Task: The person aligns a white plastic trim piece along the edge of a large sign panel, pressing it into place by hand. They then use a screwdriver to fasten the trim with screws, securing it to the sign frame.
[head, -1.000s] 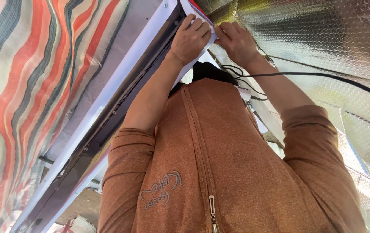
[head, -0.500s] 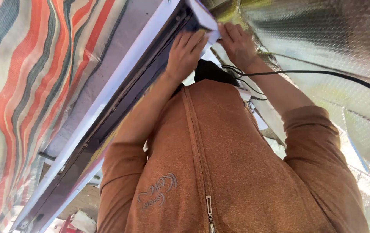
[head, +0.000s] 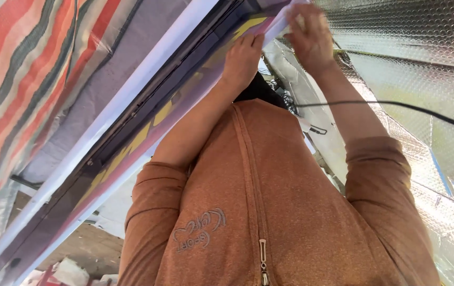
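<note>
A long flat panel (head: 147,132) with a white edge and a purple face with yellow marks runs from the bottom left to the top middle. My left hand (head: 243,59) grips its edge near the far end, fingers curled over the purple face. My right hand (head: 309,38), blurred by motion, holds the panel's white end corner (head: 285,21) just beside the left hand. My orange zip-up top (head: 269,201), with both sleeves pushed to the elbows, fills the lower middle.
A striped red, grey and cream tarpaulin (head: 20,74) hangs along the left. Silver bubble-foil sheeting (head: 417,58) covers the right side, with a black cable (head: 396,106) running across it. Wooden boards and white scraps (head: 73,259) lie at the bottom left.
The panel has tilted so that its purple and yellow face shows. Both hands have shifted along its far end, and the right hand is now blurred at the corner.
</note>
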